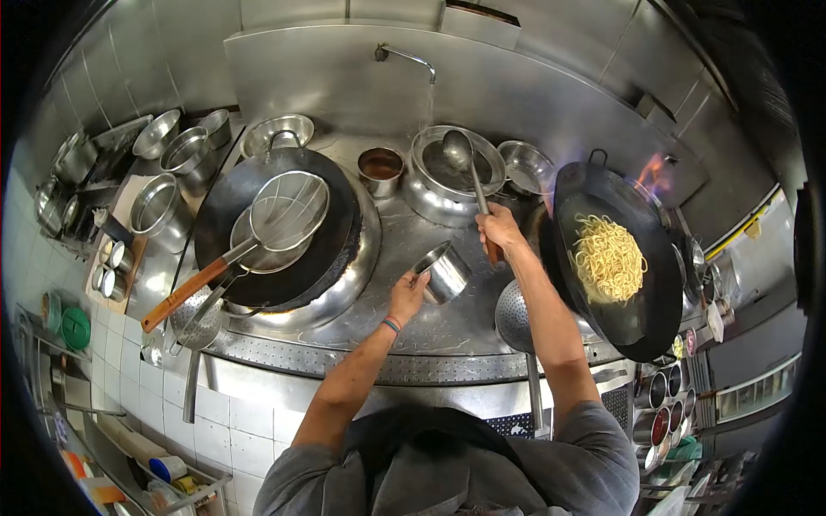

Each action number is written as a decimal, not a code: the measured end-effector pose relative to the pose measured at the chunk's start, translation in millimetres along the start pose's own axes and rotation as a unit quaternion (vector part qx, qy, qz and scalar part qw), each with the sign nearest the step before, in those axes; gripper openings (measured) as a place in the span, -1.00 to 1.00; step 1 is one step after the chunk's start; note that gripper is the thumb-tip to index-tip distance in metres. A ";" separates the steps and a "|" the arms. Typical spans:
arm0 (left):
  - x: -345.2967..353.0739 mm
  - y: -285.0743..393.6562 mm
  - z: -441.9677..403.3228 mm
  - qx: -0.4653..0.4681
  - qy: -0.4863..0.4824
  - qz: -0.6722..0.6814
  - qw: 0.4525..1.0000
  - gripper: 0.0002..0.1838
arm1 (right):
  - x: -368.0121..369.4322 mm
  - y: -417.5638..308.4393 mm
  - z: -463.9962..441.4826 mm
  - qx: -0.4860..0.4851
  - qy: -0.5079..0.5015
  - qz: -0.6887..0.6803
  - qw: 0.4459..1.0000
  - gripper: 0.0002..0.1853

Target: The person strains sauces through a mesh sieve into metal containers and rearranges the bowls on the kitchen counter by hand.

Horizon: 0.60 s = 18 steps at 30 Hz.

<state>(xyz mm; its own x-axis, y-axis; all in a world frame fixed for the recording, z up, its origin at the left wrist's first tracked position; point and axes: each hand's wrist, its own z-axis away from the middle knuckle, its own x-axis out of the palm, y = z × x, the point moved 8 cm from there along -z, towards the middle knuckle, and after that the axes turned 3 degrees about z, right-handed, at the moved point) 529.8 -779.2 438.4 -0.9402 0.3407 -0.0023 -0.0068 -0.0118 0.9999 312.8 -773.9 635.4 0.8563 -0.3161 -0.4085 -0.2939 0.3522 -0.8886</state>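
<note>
My left hand (408, 295) holds a small steel pot (442, 273) by its side, tilted, above the middle of the steel worktop. The fingers of my right hand (499, 225) are wrapped round the wooden handle of a ladle (459, 151). The ladle's bowl is over a round steel pot (454, 163) at the back, under a faucet (406, 60) with a thin stream of water. To the right of my right hand, noodles (607, 261) lie in a black wok (632, 325), with flames (656, 175) behind it.
At the left, a wooden-handled strainer (291, 211) rests on another black wok (215, 215). A perforated skimmer (516, 316) lies near my right forearm. A pot of brown liquid (380, 163) stands at the back. Steel containers (162, 213) stand far left.
</note>
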 end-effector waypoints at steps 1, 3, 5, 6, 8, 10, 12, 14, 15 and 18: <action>4.0 -13.5 0.2 -0.053 -0.018 0.067 0.996 -0.49 | 1.9 1.9 -0.6 -0.002 -0.003 0.012 1.000 -0.82; 14.8 -27.9 5.0 -0.155 -0.060 0.197 0.966 -0.42 | 4.1 7.5 -1.4 -0.006 -0.003 0.033 0.999 -0.84; 17.5 -29.5 8.1 -0.195 -0.068 0.240 0.949 -0.40 | 5.1 11.0 -5.6 -0.001 -0.010 0.047 0.999 -0.86; 20.4 -28.5 10.4 -0.214 -0.074 0.261 0.938 -0.38 | 3.7 12.2 -7.6 0.002 -0.012 0.054 0.998 -0.87; 27.5 -15.6 15.4 -0.232 -0.106 0.346 0.903 -0.35 | 4.0 17.8 -11.7 0.034 -0.023 0.008 0.999 -0.87; 35.1 -10.4 17.2 -0.251 -0.142 0.437 0.852 -0.28 | 5.4 21.9 -19.6 0.076 -0.037 -0.051 0.995 -0.85; 45.3 -14.5 14.1 -0.271 -0.183 0.531 0.782 -0.15 | 4.6 26.2 -30.8 0.129 -0.051 -0.122 0.983 -0.82; 48.7 -19.7 12.9 -0.301 -0.171 0.613 0.711 -0.10 | 12.1 24.9 -29.6 0.210 -0.161 -0.307 0.914 -0.76; 49.7 -19.7 12.5 -0.333 -0.166 0.652 0.661 -0.10 | 11.8 24.9 -36.2 0.203 -0.172 -0.421 0.867 -0.78; 41.0 -18.3 8.8 -0.359 -0.138 0.628 0.677 -0.18 | 11.1 14.8 -36.1 0.248 -0.186 -0.670 0.675 -0.79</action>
<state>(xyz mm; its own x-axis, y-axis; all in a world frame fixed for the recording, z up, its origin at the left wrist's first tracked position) 494.4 -756.7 420.0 -0.2597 -0.2005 0.9446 0.4810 -0.8751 -0.0535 302.7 -804.0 610.2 0.2875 -0.4334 0.8541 0.9488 0.2504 -0.1924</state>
